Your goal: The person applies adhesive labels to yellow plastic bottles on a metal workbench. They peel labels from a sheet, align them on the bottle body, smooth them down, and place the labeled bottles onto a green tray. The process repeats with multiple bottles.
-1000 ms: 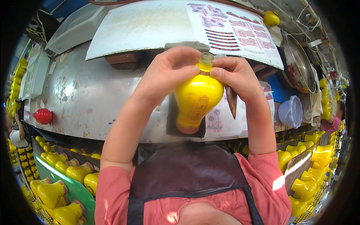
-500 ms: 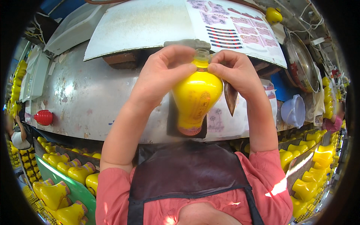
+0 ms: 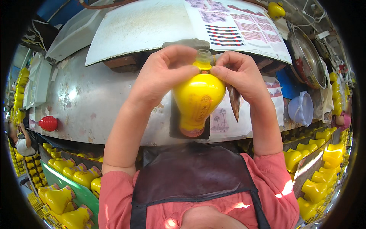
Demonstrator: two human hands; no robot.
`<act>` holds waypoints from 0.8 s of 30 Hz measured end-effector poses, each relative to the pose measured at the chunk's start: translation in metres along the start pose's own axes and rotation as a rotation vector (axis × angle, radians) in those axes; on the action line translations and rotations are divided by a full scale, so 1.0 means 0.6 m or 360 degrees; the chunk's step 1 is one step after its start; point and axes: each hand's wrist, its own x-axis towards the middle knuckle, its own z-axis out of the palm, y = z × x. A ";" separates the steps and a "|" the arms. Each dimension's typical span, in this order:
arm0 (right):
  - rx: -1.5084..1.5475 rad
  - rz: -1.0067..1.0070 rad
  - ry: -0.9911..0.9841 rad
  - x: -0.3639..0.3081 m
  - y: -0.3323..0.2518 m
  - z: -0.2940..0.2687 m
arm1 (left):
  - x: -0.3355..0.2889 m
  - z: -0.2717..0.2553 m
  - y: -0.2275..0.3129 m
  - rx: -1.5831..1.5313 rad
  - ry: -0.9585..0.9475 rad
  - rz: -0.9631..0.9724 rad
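A glossy yellow bottle [image 3: 200, 89] with a glassy neck stands before me on a dark pad [image 3: 175, 128], its neck pointing away. Round the base of the neck runs a thin patterned band [image 3: 204, 71]. My left hand [image 3: 169, 72] is closed at the neck, thumb tip on the left end of the band. On the other side, my right hand [image 3: 238, 72] pinches at the band's right end with thumb and forefinger. A brown pointed blade-like tool [image 3: 235, 103] sticks out from under the right palm; its upper part is hidden.
A tilted white board [image 3: 141, 32] across the table carries printed decal sheets [image 3: 251, 28] and dark strips [image 3: 225, 36]. At right are a lavender bucket [image 3: 301, 108] and a metal basin [image 3: 309, 57]. A red container [image 3: 48, 123] stands left. Yellow bottles [image 3: 61, 200] fill racks on both sides.
The view has shifted slightly. Both hands stay at the bottle's neck, with the thumbs on the band; the brown tool has tipped a little.
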 end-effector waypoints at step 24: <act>-0.0293 -0.0258 0.0580 -0.029 -0.038 -0.002 | -0.012 -0.006 0.005 -0.0097 -0.0137 0.0007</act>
